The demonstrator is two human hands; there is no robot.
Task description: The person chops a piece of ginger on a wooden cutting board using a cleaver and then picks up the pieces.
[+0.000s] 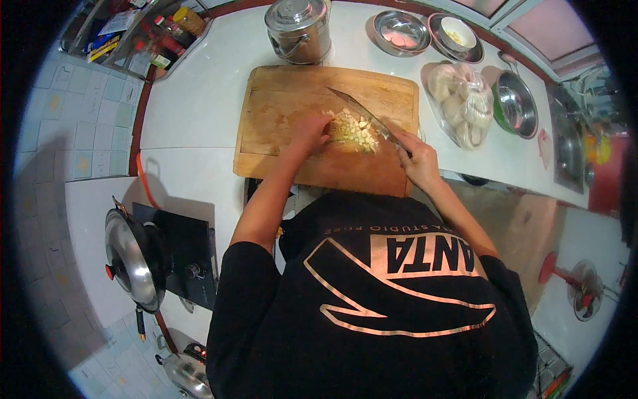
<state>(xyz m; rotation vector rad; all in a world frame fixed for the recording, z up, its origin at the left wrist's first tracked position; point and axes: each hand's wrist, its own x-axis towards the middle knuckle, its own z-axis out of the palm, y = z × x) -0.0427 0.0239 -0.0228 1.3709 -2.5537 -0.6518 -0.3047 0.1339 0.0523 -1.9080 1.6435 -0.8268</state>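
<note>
A pile of chopped pale vegetable pieces [351,130], perhaps garlic or scallion, lies on a thick wooden cutting board [284,90]. My right hand [419,158] grips the handle of a kitchen knife [360,109]. Its blade slants up and left along the far right side of the pile, with the tip over the board. At the pile's left edge is my left hand [311,133], fingers bent and touching or nearly touching the pieces. Whether anything is between those fingertips is hidden.
Behind the board stands a lidded metal pail [299,30]. To the right are a steel bowl [401,32], a white bowl [457,35], a plastic bag of pale round items [461,102] and a sink [568,139]. A lidded wok [134,259] sits on the stove at left.
</note>
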